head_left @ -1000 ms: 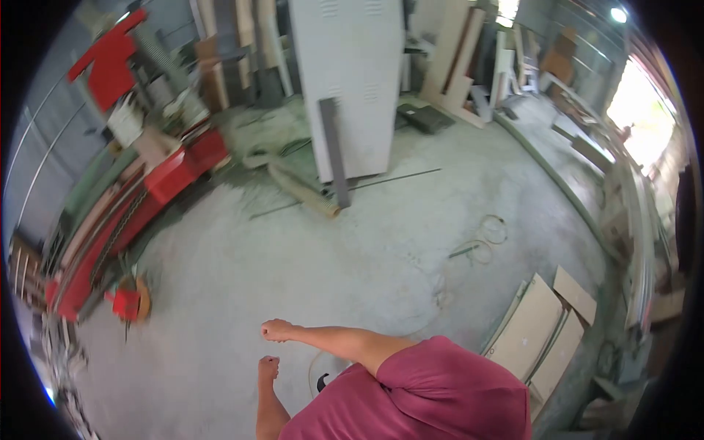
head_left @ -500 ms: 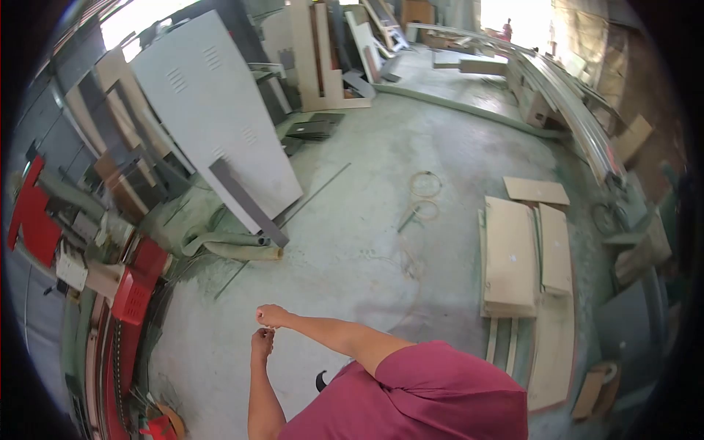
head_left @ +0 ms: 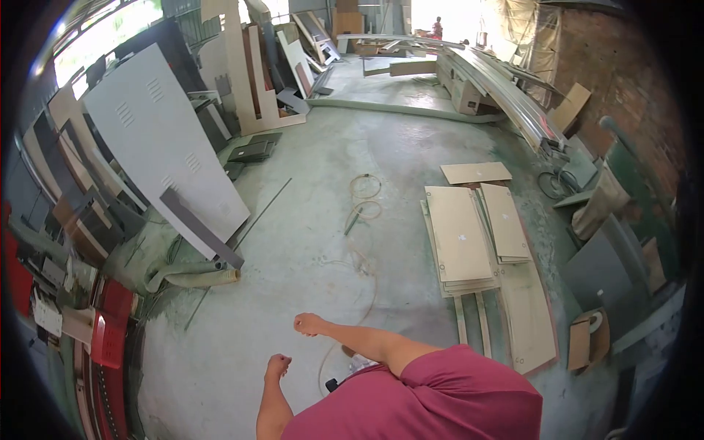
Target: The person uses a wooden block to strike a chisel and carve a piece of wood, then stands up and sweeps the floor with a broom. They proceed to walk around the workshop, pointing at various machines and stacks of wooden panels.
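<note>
My right hand (head_left: 310, 324) is curled closed in front of my body, over the bare concrete floor. Lower and to its left is my left hand (head_left: 278, 365), its fingers also curled in. A gap separates the two hands. Whatever either one holds, if anything, is too small or hidden to make out. Neither touches any of the things around. A thin hose (head_left: 375, 293) runs along the floor beyond and to the right of my right hand.
Stacked beige boards (head_left: 460, 235) lie on the floor to the right. A tall grey metal panel (head_left: 161, 125) leans at left, with a flexible duct (head_left: 198, 277) at its foot. A red machine (head_left: 108, 337) stands near left. A green pipe (head_left: 396, 110) crosses the floor ahead.
My hands, close together before, have moved apart; the right one shifted right and the left one lower. The view has turned right, so the boards and panel sit further left.
</note>
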`<state>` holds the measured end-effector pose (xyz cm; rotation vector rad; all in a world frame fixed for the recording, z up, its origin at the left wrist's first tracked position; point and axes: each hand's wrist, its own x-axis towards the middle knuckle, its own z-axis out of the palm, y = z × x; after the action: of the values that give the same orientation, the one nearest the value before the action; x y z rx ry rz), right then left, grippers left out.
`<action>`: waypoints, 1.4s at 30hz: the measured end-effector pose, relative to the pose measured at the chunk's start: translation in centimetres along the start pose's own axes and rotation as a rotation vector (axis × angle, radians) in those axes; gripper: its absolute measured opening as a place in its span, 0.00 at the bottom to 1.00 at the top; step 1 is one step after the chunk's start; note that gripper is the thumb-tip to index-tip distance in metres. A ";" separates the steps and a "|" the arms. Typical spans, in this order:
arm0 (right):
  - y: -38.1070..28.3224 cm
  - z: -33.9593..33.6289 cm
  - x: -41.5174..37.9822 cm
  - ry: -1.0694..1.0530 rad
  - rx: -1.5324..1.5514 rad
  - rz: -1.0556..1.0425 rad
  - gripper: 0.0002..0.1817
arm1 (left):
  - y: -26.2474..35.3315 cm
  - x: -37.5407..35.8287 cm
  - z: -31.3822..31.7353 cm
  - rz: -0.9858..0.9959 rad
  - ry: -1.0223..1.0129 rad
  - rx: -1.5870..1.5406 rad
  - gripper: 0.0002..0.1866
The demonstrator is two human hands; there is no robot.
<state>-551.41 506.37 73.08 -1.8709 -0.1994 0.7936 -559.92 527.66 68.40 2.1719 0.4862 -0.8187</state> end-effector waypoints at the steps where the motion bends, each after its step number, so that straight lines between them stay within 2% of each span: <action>1: 0.5 -1.0 -0.7 0.072 0.027 0.007 0.10 | 1.1 0.8 0.3 0.055 -0.014 0.085 0.13; 2: 1.0 -2.0 -1.3 0.083 0.034 0.007 0.10 | 2.1 1.5 0.6 0.108 -0.027 0.169 0.13; 8: 3.4 -7.5 -4.7 0.285 0.188 -0.018 0.09 | 10.9 2.9 3.5 0.332 -0.016 0.195 0.13; 14: 6.4 -14.1 -7.4 0.319 0.237 0.043 0.10 | 16.5 5.7 7.8 0.331 -0.053 0.327 0.15; 18: 9.3 -22.3 -9.8 0.431 0.233 0.073 0.11 | 22.7 7.2 11.1 0.289 -0.048 0.428 0.15; 21: 13.5 -29.6 -10.9 0.514 0.263 0.103 0.11 | 29.6 8.4 15.1 0.341 -0.065 0.520 0.16; 23: 16.0 -33.4 -11.9 0.546 0.260 0.142 0.11 | 33.8 9.3 18.0 0.447 -0.039 0.478 0.17; 27: 19.9 -39.7 -14.6 0.618 0.376 0.183 0.11 | 41.6 11.1 23.6 0.501 -0.104 0.548 0.16; 29: 21.8 -43.0 -15.4 0.639 0.434 0.185 0.10 | 45.5 12.3 25.9 0.654 -0.144 0.663 0.16; 31: 23.9 -45.9 -14.9 0.685 0.578 0.204 0.09 | 49.0 13.9 27.7 0.688 -0.174 0.640 0.16; 34: 25.9 -51.2 -11.6 0.675 0.623 0.244 0.07 | 53.8 17.5 28.7 0.730 -0.219 0.629 0.19; 37: 26.0 -61.2 -5.1 0.704 0.429 0.188 0.06 | 57.8 23.6 28.0 0.669 -0.241 0.638 0.18; 38: 27.5 -66.6 -1.4 0.654 0.231 0.200 0.06 | 59.0 26.6 27.5 0.665 -0.240 0.628 0.18; 39: 27.5 -71.4 1.2 0.798 0.159 0.104 0.06 | 59.6 29.5 26.9 0.626 -0.227 0.626 0.18; 40: 22.4 -75.9 0.8 0.814 0.231 0.061 0.07 | 60.2 31.9 26.1 0.585 -0.216 0.621 0.18; 42: 17.7 -85.3 3.4 0.912 0.211 -0.003 0.09 | 63.0 36.5 23.8 0.544 -0.172 0.587 0.16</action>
<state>-501.08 435.28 76.15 -1.8437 0.4386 -0.0937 -507.62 471.89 63.65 2.5385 -0.4828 -0.8908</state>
